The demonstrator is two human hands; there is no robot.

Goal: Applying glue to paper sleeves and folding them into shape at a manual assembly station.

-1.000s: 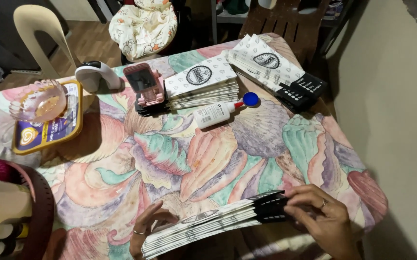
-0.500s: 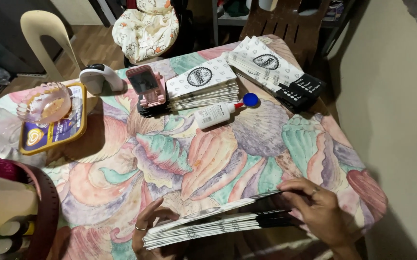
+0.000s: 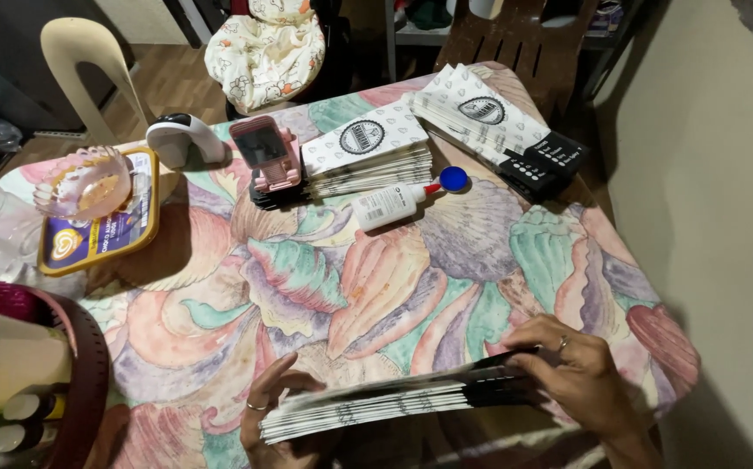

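— What is held at the near edge of the table [image 3: 307,287]?
— A stack of flat white paper sheets [image 3: 376,406] with a black end. It is held nearly level, long side along that edge.
— How is it gripped?
— It is supported at the white end by the left hand [image 3: 277,412]; the black end is clasped by the right hand [image 3: 581,378].

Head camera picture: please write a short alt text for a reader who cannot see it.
Two bare hands, left hand and right hand, hold a flat stack of printed paper bags at the near edge of a table with a pastel shell-pattern cloth. Farther back lie two more bag stacks, a glue bottle and a pink phone stand.
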